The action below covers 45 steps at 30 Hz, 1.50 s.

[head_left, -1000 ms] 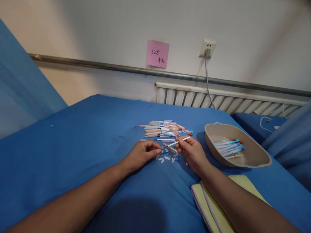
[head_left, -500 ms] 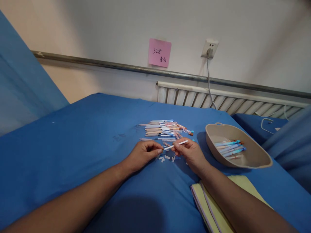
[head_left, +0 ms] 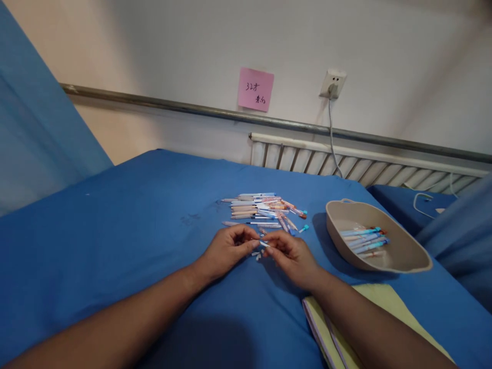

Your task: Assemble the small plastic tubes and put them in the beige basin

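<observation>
Between the fingertips of both hands is a thin white stick, which looks like a pen refill (head_left: 264,244); most of it is hidden by the fingers. My left hand (head_left: 233,247) pinches its left end. My right hand (head_left: 292,256) has thumb and fingers closed at its right side. Small white pieces (head_left: 258,254) lie on the blue cloth just below the fingertips. Beyond the hands is a pile of pens and pen parts (head_left: 249,207), several pale barrels side by side. A loose turquoise-ended part (head_left: 303,228) lies right of the pile.
A beige basket (head_left: 407,253) with several pens (head_left: 365,241) in it stands on the right. Folded yellow-green cloth (head_left: 378,297) lies under my right forearm. Blue cloth (head_left: 154,215) covers the table. Behind are a radiator (head_left: 295,156), a metal rail, a socket with a cable, and a pink note (head_left: 255,89).
My right hand has moved left and slightly down, close against my left hand. Less of the white refill shows now. The view has tilted slightly upward.
</observation>
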Each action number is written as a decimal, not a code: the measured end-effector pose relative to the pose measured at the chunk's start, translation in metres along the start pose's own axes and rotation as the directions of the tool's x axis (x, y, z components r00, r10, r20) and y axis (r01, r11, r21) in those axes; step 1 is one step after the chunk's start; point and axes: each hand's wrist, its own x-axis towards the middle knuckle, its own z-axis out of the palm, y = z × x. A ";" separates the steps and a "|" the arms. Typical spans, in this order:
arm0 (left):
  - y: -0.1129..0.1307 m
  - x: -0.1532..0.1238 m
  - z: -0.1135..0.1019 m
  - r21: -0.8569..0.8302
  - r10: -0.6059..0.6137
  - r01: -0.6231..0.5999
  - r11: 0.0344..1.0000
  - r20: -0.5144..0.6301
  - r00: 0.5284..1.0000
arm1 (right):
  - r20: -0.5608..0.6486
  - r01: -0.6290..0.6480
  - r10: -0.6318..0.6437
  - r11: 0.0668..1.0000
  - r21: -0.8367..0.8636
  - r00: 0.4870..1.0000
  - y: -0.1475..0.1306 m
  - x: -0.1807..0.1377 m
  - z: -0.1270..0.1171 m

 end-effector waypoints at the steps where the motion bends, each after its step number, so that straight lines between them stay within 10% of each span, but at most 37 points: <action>1: 0.000 -0.001 0.001 -0.024 -0.012 0.012 1.000 0.009 1.000 | 0.016 0.035 -0.034 0.998 -0.053 0.999 -0.001 -0.002 0.001; 11: -0.002 0.007 -0.013 0.198 0.011 -0.015 0.980 0.020 1.000 | -0.065 0.042 -0.042 0.999 -0.014 0.997 -0.002 0.001 -0.002; 19: -0.008 0.016 -0.010 0.712 0.199 -0.251 0.655 0.158 0.967 | -0.104 -0.035 0.046 0.994 0.105 0.994 -0.004 0.004 -0.003; 24: -0.008 0.020 -0.006 0.569 0.113 -0.135 0.811 0.074 0.991 | -0.158 -0.040 0.068 0.984 0.172 0.985 -0.004 0.007 -0.004; 28: 0.001 0.022 -0.013 0.091 -0.115 0.111 0.990 0.036 0.993 | -0.207 -0.016 0.067 0.971 0.239 0.976 -0.001 0.009 -0.009; 33: 0.011 0.019 -0.028 -0.354 -0.180 0.209 0.912 0.114 0.977 | -0.233 -0.014 0.077 0.965 0.263 0.969 0.002 0.010 -0.012; 45: 0.010 0.012 -0.026 -0.410 -0.177 0.206 0.888 0.109 0.978 | -0.181 -0.053 0.095 0.974 0.221 0.979 0.006 0.008 -0.011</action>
